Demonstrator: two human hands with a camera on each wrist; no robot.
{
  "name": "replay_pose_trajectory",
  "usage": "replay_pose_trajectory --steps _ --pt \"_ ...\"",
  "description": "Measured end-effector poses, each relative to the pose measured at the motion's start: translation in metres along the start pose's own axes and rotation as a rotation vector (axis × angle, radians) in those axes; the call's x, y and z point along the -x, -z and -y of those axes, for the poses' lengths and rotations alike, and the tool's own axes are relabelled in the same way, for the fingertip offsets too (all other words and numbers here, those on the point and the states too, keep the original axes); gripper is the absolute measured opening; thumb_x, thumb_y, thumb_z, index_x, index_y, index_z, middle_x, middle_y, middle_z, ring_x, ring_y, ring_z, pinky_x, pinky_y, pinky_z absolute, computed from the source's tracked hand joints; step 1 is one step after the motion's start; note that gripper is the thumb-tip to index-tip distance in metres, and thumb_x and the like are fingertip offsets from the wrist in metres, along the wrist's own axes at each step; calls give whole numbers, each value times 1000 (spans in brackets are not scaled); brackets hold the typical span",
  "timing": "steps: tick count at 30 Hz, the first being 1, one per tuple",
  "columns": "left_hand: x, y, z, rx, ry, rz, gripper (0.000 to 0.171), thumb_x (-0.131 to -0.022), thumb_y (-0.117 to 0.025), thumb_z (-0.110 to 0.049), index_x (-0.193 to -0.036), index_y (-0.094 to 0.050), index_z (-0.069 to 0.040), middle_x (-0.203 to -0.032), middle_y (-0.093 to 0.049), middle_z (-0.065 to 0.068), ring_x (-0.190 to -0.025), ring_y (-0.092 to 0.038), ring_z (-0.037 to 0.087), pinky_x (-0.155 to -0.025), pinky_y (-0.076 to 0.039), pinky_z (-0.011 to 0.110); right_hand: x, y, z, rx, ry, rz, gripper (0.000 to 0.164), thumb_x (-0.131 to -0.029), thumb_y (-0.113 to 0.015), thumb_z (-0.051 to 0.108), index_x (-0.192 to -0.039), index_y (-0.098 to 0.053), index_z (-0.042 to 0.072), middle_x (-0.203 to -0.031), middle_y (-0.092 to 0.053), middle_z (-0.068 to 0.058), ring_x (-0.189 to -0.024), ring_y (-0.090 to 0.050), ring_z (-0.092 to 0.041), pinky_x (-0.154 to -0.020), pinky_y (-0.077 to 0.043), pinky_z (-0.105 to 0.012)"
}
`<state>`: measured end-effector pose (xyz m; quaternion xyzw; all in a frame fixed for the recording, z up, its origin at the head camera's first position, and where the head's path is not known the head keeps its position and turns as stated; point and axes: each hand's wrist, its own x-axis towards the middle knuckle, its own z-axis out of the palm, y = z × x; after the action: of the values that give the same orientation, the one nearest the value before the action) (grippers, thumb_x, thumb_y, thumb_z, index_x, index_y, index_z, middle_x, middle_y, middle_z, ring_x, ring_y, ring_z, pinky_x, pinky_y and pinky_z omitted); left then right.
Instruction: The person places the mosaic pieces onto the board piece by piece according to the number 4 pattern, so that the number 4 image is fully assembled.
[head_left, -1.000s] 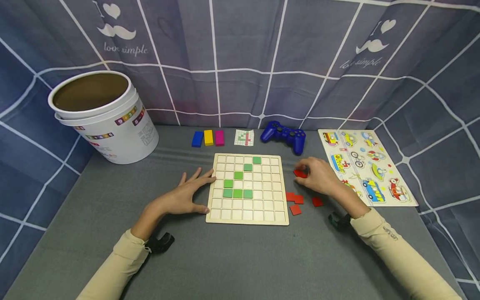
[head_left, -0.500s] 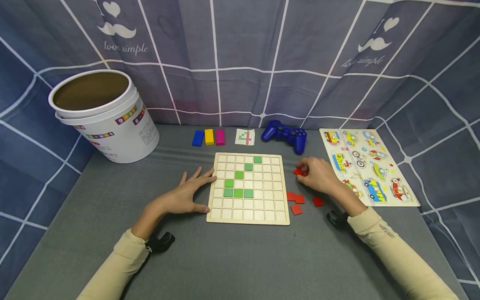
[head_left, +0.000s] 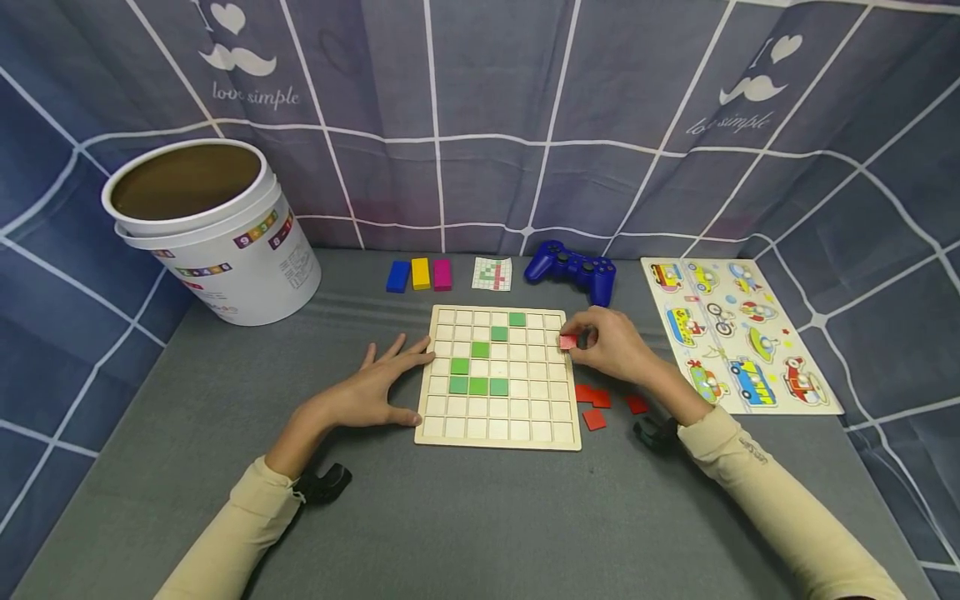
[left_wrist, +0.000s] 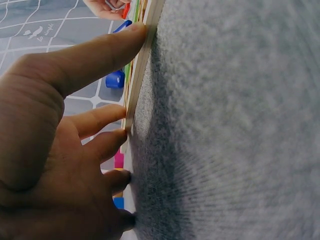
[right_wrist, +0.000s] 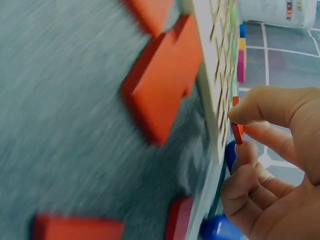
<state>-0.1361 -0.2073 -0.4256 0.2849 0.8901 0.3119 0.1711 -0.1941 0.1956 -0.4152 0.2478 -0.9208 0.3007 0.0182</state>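
A wooden grid board (head_left: pixel 497 429) lies in the middle of the table, with several green tiles (head_left: pixel 480 350) set in its squares. My left hand (head_left: pixel 365 389) is spread flat at the board's left side, thumb and fingertips touching its edge; the left wrist view shows the thumb (left_wrist: pixel 100 55) on that edge. Between thumb and fingers my right hand (head_left: pixel 611 346) pinches a red square tile (head_left: pixel 567 342), held over the board's upper right edge. More red tiles (head_left: pixel 595 419) lie on the table by the board's right side, appearing large in the right wrist view.
Behind the board are blue, yellow and magenta blocks (head_left: pixel 442 275), a small printed pattern card (head_left: pixel 492 274) and a blue game controller (head_left: pixel 572 271). A white bucket (head_left: pixel 225 250) stands at back left. A picture puzzle board (head_left: pixel 738 333) lies to the right.
My right hand has picked a red tile up from the table and carried it left to the board's right edge. My left hand has stayed in place.
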Motion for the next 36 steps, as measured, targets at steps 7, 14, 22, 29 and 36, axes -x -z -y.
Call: replay_pose_trajectory --steps 7,14,22,29,36 --pt "0 0 0 4 1 -4 96 -78 -87 -29 -157 -34 -15 -168 -8 2 -151 4 38 -108 13 71 -15 -8 11 -109 17 45 28 -73 -81 4 -100 -78 11 -88 -65 -2 -61 -52 -17 -55 -42 -32" --pt "0 -1 0 8 4 -12 96 -77 -88 -27 -156 -35 -13 -168 -9 3 -150 4 39 -108 13 71 -32 -22 20 -142 19 74 28 -74 -76 4 -101 -77 11 -91 -64 -3 -63 -52 -16 -56 -43 -31" --pt "0 0 -1 15 7 -9 96 -78 -88 -28 -157 -34 -13 -168 -9 2 -150 5 39 -109 13 70 -49 -33 28 -88 19 76 24 -70 -79 4 -93 -76 11 -86 -68 0 -70 -56 -16 -66 -44 -35" --pt "-1 0 0 12 0 -8 96 -78 -88 -29 -157 -35 -13 -168 -9 2 -150 4 39 -108 13 71 -56 -35 32 -46 -8 130 20 -75 -80 8 -95 -77 12 -89 -70 -1 -77 -60 -17 -71 -49 -36" --pt "1 -1 1 10 -4 -10 96 -78 -88 -29 -156 -35 -13 -168 -9 3 -150 4 38 -109 13 70 -58 -34 34 -34 -26 170 22 -76 -84 10 -98 -78 11 -92 -72 0 -81 -63 -20 -74 -51 -38"
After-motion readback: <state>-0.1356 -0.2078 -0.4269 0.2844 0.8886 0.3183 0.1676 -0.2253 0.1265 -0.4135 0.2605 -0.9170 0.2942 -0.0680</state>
